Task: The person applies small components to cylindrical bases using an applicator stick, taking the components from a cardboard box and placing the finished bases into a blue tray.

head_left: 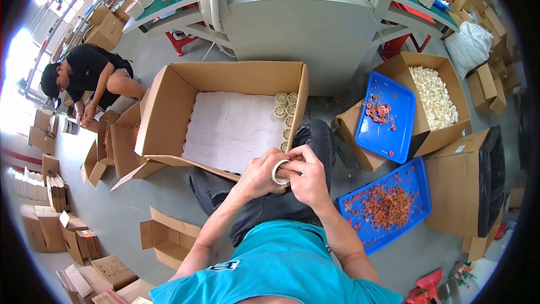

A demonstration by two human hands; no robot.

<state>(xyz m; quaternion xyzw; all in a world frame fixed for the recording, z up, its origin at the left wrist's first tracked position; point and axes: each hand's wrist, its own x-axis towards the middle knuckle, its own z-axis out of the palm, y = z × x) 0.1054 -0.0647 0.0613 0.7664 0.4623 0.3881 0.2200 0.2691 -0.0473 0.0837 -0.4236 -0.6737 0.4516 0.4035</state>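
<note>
Above my lap, my left hand (259,173) is wrapped round a short white cylindrical cup (274,173), its round opening facing my right hand. My right hand (308,175) has its fingers bunched together at that opening, the tips partly inside; anything between them is hidden. Just beyond my hands stands a large open cardboard box (247,70). White sheet material (225,129) covers most of its bottom. Along its right side stand several similar round cups (280,111) with parts inside them.
To my right, a blue tray (423,177) holds a heap of red-orange wired parts (388,205). A second blue tray (402,129) leans by a box of white pieces (433,95). A person (93,73) crouches at the left. A machine (298,34) stands ahead.
</note>
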